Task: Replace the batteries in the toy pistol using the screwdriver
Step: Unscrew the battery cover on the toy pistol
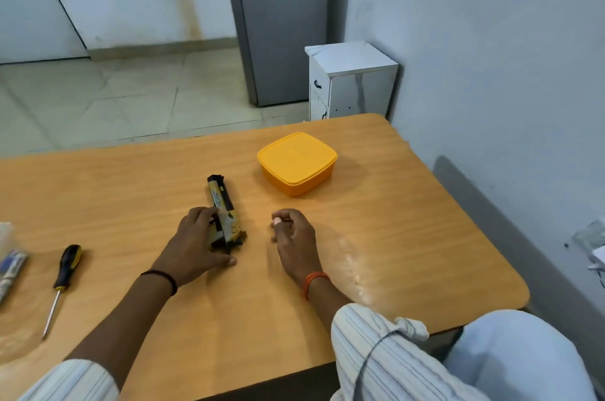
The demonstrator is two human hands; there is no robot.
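Wooden bench (pixel 409 237) in a pale-walled room, toy pistol work.
Left hand (pixel 193 245) grips the toy pistol (pixel 222 207) lying on the bench, barrel pointing away. Right hand (pixel 293 237) rests just beside it, fingers loosely curled, holding nothing visible. Screwdriver (pixel 64 276) lies well left of the left hand; yellow lidded box (pixel 297 163) beyond the right hand.

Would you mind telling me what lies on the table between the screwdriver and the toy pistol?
In the head view, only the left hand and its forearm lie between the screwdriver and the toy pistol.
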